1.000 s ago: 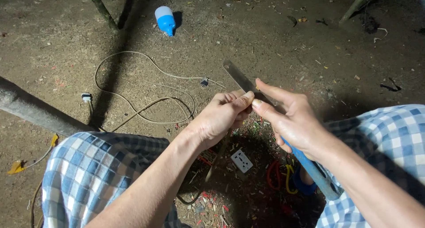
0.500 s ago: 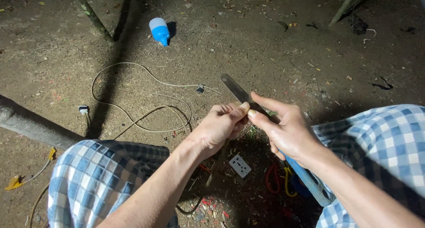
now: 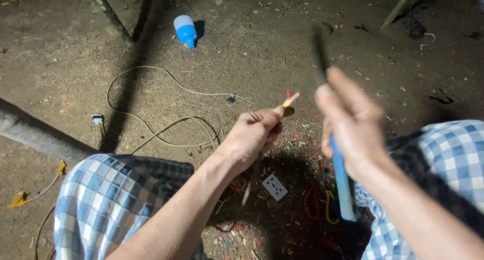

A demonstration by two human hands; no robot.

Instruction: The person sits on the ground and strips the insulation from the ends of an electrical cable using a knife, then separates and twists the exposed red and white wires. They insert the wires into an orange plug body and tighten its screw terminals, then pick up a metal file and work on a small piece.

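Left hand: grip closed on a thin cable, stripped tips (red, pale) pointing up-right. Right hand: blurred, grip closed on a blue-handled knife, blade raised, apart from the cable. Dirt floor: white socket, coiled cord, blue-white bottle.

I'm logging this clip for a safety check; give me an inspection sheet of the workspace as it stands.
Surface: bare dirt ground, littered with small scraps.
Job's things: cable end with bared red and pale cores; knife, blurred, blue handle.
Clutter: white socket plate; red and yellow wire offcuts; blue-and-white bottle lying on the ground.
Hands: left hand grips the cable end; right hand grips the knife.
Cables: pale cord looped on the ground.
Surroundings: grey pole; checked cloth over the knees.
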